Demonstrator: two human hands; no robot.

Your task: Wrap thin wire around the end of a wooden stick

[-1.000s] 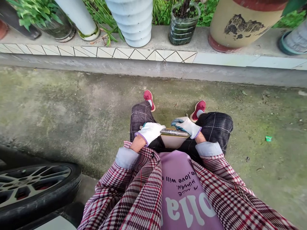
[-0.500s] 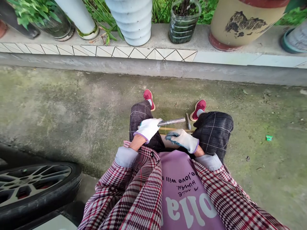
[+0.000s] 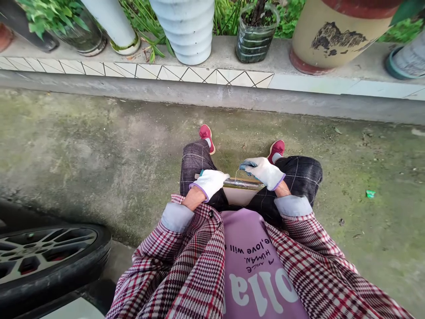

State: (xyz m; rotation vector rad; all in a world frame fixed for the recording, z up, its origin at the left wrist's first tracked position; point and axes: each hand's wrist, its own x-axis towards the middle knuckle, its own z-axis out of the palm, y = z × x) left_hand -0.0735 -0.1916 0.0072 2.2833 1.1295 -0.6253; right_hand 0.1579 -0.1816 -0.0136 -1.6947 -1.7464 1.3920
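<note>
My left hand (image 3: 210,182), in a white glove with a purple cuff, is closed around a silvery metal tube (image 3: 247,184) held level above my lap. Thin wire (image 3: 236,173) is wound in coils about the tube's middle, and a loose length arcs up from it. That loose end runs to the fingertips of my right hand (image 3: 265,173), gloved in white with blue-grey finger pads and pinched together. Behind the tube shows part of a yellowish strip (image 3: 254,179). A pale flat surface (image 3: 239,196) lies beneath, between my thighs.
Ahead runs a low tiled ledge (image 3: 149,71) with several plant pots, among them a white ribbed pot (image 3: 187,31) and a tan pot (image 3: 338,40). A car wheel (image 3: 49,252) stands close at left. A small green wrapper (image 3: 370,194) lies on the concrete floor (image 3: 99,141).
The tube has lowered and turned nearly level, its far end now toward my right hand. My right hand has risen forward with the wire. The second tube on the floor is now out of sight.
</note>
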